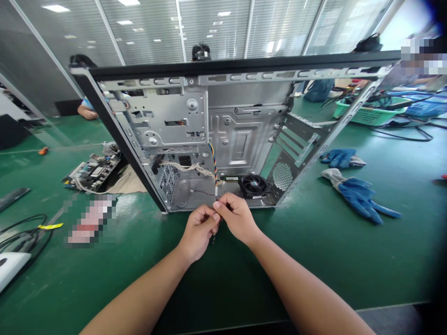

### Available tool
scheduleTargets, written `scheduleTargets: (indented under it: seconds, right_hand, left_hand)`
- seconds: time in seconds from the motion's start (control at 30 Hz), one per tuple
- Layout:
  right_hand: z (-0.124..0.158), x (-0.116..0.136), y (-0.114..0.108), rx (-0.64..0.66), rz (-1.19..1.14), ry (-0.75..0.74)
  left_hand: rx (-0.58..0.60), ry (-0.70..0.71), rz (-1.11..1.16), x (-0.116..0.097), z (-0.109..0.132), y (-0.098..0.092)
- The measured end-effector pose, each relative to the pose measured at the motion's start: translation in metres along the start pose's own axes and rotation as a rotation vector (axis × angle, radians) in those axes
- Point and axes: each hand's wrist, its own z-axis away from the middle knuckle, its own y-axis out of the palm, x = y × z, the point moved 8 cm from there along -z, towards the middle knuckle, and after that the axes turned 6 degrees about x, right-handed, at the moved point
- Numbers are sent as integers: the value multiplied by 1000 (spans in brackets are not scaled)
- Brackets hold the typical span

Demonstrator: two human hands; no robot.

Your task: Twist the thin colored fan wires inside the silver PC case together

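Observation:
An open metal computer case (244, 116) with a black frame stands on the green table. In front of its lower edge my left hand (200, 230) and my right hand (237, 216) meet, both pinched on a thin dark cable whose loose end hangs below the fingers. A bundle of coloured wires (214, 160) runs down from the drive bay to just above my fingertips. Beige twisted wires (188, 166) cross the case from the left. A black fan (254, 185) lies inside at the lower right, beside a small green-edged board.
A circuit board (96, 171) lies on cardboard left of the case. Blue gloves (359, 193) and a green basket (373, 113) of cables are on the right. Black cables (30, 232) and a white device (12, 267) lie at left. People are partly visible behind.

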Motion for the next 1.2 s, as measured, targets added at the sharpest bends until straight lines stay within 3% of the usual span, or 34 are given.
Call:
scheduleTargets:
  seconds: [0.2, 0.43, 0.77, 1.2]
  right_hand:
    - [0, -3, 3, 28, -25, 20]
    - [-1, 4, -1, -20, 50, -34]
    - [-1, 5, -3, -42, 77, -56]
    - [-2, 2, -1, -16, 41, -31]
  left_hand:
    - [83, -91, 250, 7, -1, 9]
    - [-27, 20, 88, 1, -1, -1]
    - [-35, 35, 78, 0, 0, 0]
    - [72, -145, 394, 13, -1, 7]
